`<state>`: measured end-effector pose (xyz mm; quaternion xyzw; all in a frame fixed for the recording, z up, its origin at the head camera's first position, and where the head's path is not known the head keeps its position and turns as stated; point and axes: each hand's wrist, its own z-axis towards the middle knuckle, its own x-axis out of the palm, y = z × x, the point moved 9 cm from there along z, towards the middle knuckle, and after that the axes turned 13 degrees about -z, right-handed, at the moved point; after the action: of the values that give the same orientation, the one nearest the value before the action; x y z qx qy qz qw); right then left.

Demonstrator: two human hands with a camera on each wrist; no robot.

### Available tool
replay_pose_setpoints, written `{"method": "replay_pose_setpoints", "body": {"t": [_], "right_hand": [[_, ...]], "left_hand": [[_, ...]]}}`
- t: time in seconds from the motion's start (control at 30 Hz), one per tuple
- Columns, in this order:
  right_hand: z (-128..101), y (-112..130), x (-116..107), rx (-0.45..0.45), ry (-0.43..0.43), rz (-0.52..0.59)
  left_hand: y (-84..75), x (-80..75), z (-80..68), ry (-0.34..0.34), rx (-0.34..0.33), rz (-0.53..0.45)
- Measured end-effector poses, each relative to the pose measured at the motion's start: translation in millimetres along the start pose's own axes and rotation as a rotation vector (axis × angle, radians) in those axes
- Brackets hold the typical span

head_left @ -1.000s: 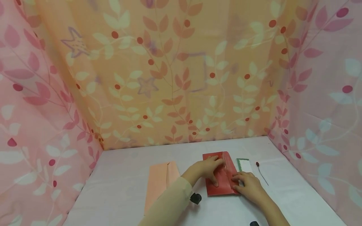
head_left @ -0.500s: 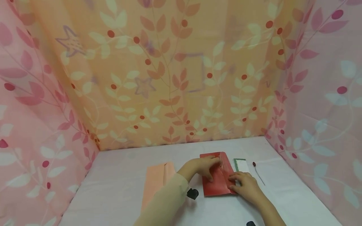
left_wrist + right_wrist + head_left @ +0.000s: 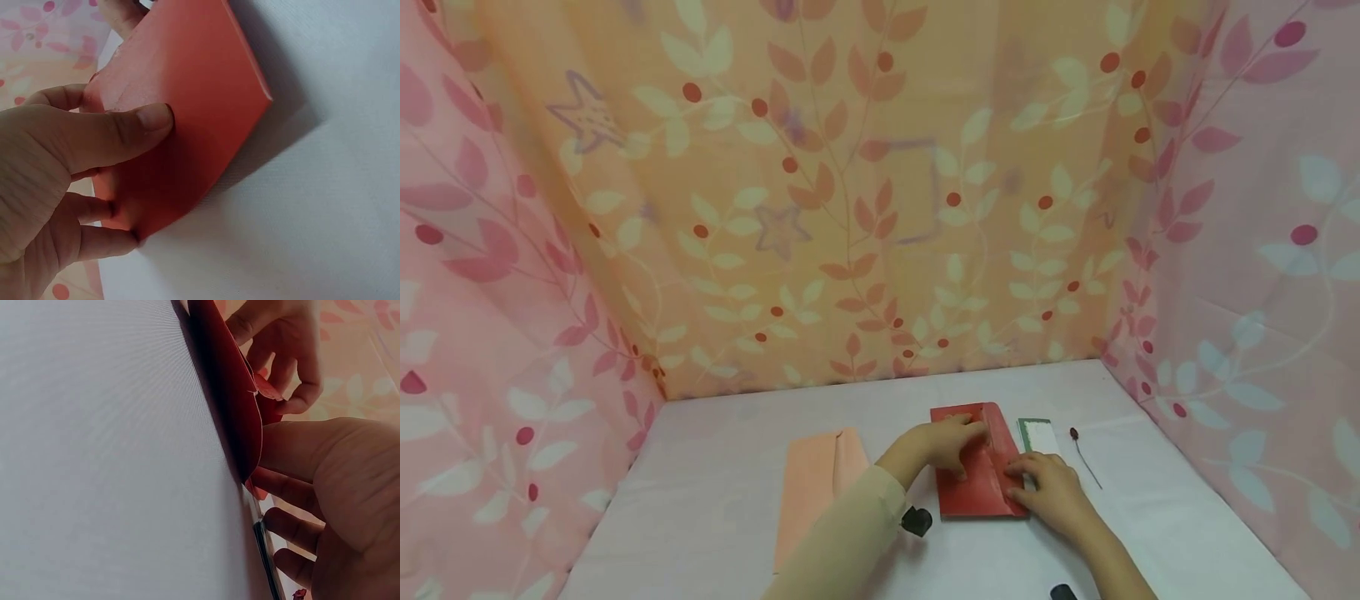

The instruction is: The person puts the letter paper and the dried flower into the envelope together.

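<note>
A red envelope [image 3: 966,500] lies on the white table, its flap side towards the right. My left hand [image 3: 946,442] rests over it with spread, bent fingers. In the left wrist view the thumb [image 3: 134,128] lies along the envelope's face, with other fingertips at its edge. At the flap edge, my right hand [image 3: 1054,487] pinches the red paper between thumb and index finger. In the right wrist view the envelope [image 3: 234,394] bulges near that thumb [image 3: 294,444], and the remaining right fingers stand apart beside a card's dark edge [image 3: 265,556].
A peach envelope [image 3: 808,483] lies to the left, partly behind the left sleeve [image 3: 850,533]. Past the right hand are a green-bordered white card [image 3: 1040,436] and a thin-stemmed red flower [image 3: 1074,434]. Patterned cloth [image 3: 850,208] encloses the back and sides. Black wrist-worn pieces [image 3: 917,522] show near the wrists.
The head view has shifted slightly. Both hands stay on the red envelope, and their grip looks almost the same. The other items have not moved on the table.
</note>
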<state>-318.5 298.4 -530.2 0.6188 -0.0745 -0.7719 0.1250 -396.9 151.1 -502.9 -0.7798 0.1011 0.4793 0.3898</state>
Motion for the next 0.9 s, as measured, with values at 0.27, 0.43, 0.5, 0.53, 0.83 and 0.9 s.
{"method": "replay_pose_setpoints", "body": {"t": [0.27,0.43,0.5,0.53,0.83,0.9], "right_hand": [[0,4,-22,0.037,-0.015,0.073],[-8,-16,-45,0.173,-0.029,0.034],[-11,-27,-49,0.212,-0.016,0.006],[-12,-31,-51,0.224,-0.009,-0.005],[-15,-58,-41,0.324,0.076,-0.064],[-16,-60,-36,0.331,0.094,-0.069]], "left_hand": [[5.2,1.0,3.2,-0.014,-0.004,-0.021],[3.4,-0.4,3.1,-0.012,0.018,-0.058],[2.3,-0.2,2.8,-0.006,0.032,-0.064],[2.2,0.1,2.9,-0.002,0.037,-0.066],[4.9,-1.5,0.1,0.025,0.042,-0.076],[5.4,-2.2,0.2,0.037,0.041,-0.071]]}}
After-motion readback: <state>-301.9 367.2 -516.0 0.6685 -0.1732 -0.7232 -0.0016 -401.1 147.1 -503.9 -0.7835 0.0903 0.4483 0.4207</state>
